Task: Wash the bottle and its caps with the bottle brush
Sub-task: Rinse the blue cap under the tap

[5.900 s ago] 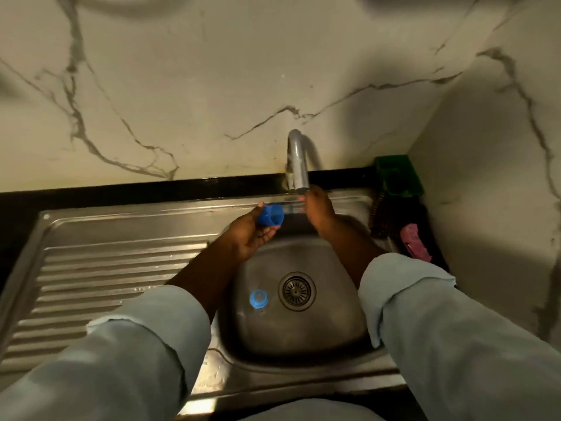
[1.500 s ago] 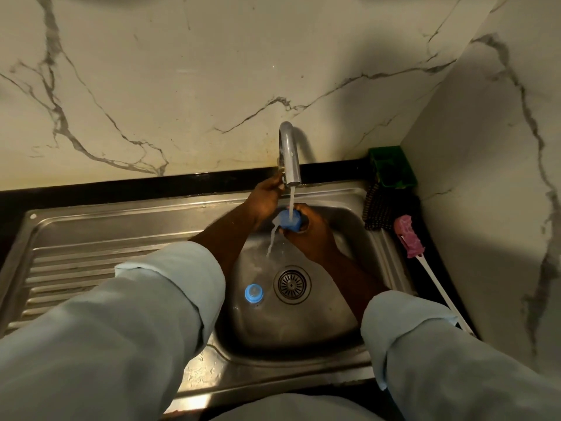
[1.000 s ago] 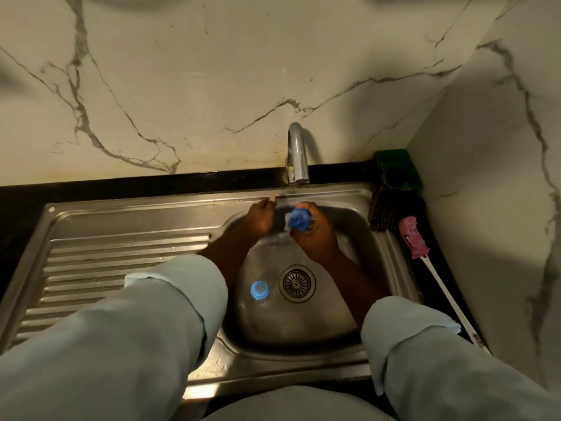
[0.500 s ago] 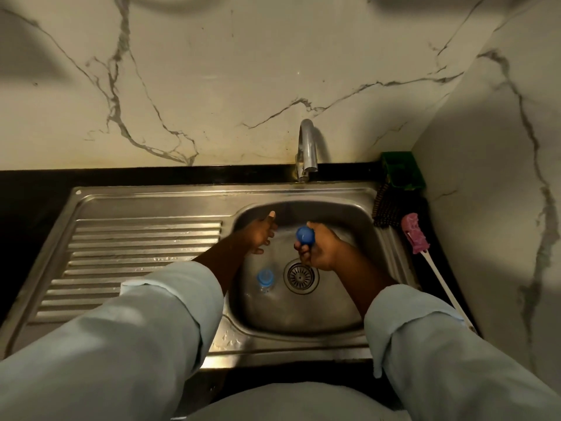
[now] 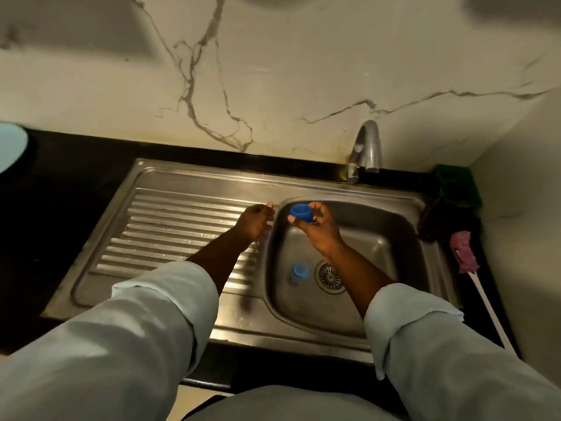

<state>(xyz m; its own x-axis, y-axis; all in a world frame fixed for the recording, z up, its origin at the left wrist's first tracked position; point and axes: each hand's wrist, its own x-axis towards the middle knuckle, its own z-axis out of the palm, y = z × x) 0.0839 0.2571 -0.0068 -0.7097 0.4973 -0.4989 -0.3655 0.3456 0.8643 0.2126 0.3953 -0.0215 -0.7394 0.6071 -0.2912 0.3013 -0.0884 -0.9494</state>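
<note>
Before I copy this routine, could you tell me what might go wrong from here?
The right hand pinches the cap over the sink; it could slip and fall near the drain. The brush lies on the narrow counter beside the right sleeve; that arm might knock it off.

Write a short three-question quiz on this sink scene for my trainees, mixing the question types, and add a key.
1. True or false: the right hand grips the blue cap.
2. Fill in: the bottle stands in the sink beside the ____.
3. Where does the bottle brush lie? A in the sink; B on the counter right of the sink; C in the right hand.
Key: 1 true; 2 drain; 3 B.
</note>
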